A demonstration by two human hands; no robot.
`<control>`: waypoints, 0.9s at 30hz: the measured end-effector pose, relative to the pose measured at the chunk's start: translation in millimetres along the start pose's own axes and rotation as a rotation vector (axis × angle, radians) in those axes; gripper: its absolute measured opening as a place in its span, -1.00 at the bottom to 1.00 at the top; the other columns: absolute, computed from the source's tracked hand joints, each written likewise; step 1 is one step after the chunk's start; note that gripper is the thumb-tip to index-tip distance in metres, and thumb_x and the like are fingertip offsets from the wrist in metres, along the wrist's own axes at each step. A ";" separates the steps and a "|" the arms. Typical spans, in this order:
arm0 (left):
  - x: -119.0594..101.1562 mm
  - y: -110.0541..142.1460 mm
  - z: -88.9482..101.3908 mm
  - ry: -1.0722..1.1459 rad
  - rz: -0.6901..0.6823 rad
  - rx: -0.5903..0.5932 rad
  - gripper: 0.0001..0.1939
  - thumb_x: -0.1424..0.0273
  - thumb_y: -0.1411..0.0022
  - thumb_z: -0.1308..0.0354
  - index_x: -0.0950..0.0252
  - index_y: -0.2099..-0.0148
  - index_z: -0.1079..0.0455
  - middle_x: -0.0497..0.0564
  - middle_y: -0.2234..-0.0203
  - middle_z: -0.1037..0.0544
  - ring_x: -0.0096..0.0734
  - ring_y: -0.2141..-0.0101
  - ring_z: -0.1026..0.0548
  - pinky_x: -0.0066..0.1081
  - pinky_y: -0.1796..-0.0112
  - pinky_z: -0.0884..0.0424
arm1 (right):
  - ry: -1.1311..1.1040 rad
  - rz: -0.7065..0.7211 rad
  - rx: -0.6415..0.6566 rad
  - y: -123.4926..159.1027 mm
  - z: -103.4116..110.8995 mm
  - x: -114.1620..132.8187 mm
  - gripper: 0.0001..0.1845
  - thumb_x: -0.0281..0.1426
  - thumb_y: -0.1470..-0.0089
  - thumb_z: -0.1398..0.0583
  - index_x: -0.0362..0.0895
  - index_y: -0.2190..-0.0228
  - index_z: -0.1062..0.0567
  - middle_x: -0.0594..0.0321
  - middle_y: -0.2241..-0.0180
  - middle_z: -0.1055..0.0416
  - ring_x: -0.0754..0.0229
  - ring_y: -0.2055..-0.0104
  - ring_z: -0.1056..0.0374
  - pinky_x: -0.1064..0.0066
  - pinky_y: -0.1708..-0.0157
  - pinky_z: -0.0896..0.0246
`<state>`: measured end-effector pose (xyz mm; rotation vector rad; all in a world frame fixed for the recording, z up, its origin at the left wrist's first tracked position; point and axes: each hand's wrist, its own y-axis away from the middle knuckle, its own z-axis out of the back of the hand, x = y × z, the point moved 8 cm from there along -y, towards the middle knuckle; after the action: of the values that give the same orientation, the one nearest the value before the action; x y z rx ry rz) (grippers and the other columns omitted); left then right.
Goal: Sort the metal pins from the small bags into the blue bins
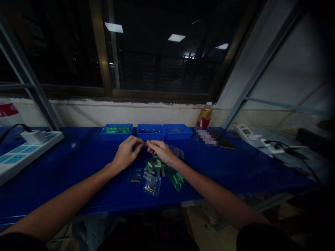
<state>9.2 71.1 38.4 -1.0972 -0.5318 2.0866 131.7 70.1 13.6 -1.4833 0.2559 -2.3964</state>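
My left hand (127, 152) and my right hand (161, 151) meet over the middle of the blue table (78, 167). Their fingertips pinch a small dark part (144, 143) between them; it is too small to name. Just below the hands lies a heap of small clear bags (159, 172) with green and metal pieces inside. One bag with a metal pin (135, 176) lies left of the heap, another (151, 186) at its front.
Three blue trays stand at the back of the table: left with green parts (117, 132), middle with small metal parts (151, 132), right (178, 131). A white power strip (23, 150) lies at left, another (251, 137) at right, beside a dark phone (222, 141) and a can (204, 117).
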 end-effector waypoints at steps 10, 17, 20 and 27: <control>26.3 6.7 -25.6 0.436 0.426 0.179 -0.57 0.07 -0.15 0.05 0.34 0.31 -0.41 0.04 0.41 -0.44 -0.36 0.39 -0.39 -0.44 0.42 -0.25 | 0.295 0.329 -0.197 10.0 14.9 25.1 -0.80 -0.44 -0.04 -0.06 -0.13 0.32 -0.47 0.24 0.44 -0.36 0.26 0.38 -0.28 0.45 0.37 -0.17; 47.2 18.4 -43.9 0.968 0.774 0.158 -0.70 0.21 0.01 -0.19 0.38 0.36 -0.38 -0.01 0.49 -0.43 -0.54 0.54 -0.32 -0.53 0.52 -0.15 | 0.420 0.516 -0.110 20.0 1.5 39.1 -0.67 -0.58 0.00 -0.02 -0.06 0.28 -0.49 0.18 0.25 -0.25 0.21 0.18 -0.24 0.37 0.18 -0.18; 46.5 12.0 -31.4 0.835 0.644 0.064 -0.80 0.32 0.00 -0.19 0.34 0.34 -0.34 -0.08 0.55 -0.37 -0.54 0.55 -0.29 -0.54 0.52 -0.14 | 0.398 0.480 -0.142 18.3 3.4 37.4 -0.66 -0.61 0.06 -0.04 -0.07 0.31 -0.50 0.15 0.16 -0.16 0.17 0.07 -0.17 0.31 0.11 -0.14; 1.6 0.0 -6.2 0.087 -0.004 0.055 -0.91 0.41 -0.12 -0.08 0.28 0.29 -0.36 -0.01 0.39 -0.42 -0.37 0.34 -0.37 -0.43 0.36 -0.25 | 0.076 0.100 -0.156 -1.0 13.6 4.3 -0.73 -0.28 -0.05 -0.07 -0.16 0.50 -0.47 0.20 0.36 -0.27 0.23 0.27 -0.26 0.38 0.28 -0.20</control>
<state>13.7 72.4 34.1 -1.1484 -0.4311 2.0275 141.9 69.6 23.6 -1.4095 0.5337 -2.4016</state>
